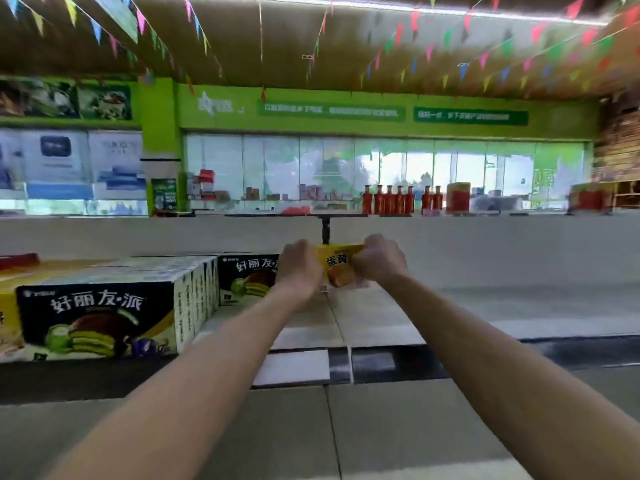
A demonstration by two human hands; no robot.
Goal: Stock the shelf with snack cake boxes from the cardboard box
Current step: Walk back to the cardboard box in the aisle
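— Both sets of fingers (349,263) are curled round the ends of that small yellow cardboard snack cake box (337,268), left hand (299,268) and right hand (379,259), mid-frame, just over the pale shelf (485,306).

— Risk?

— It's held by the ends only; I'd guess it could twist and land crooked, or nudge the dark green-cake box (247,277) just to its left.

— And the cardboard box?

— Out of sight.

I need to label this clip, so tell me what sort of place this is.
Most likely a shop or small supermarket. Rows of dark snack cake boxes stand face-out on a display shelf, red bottles line a far counter, and coloured bunting hangs from the ceiling.
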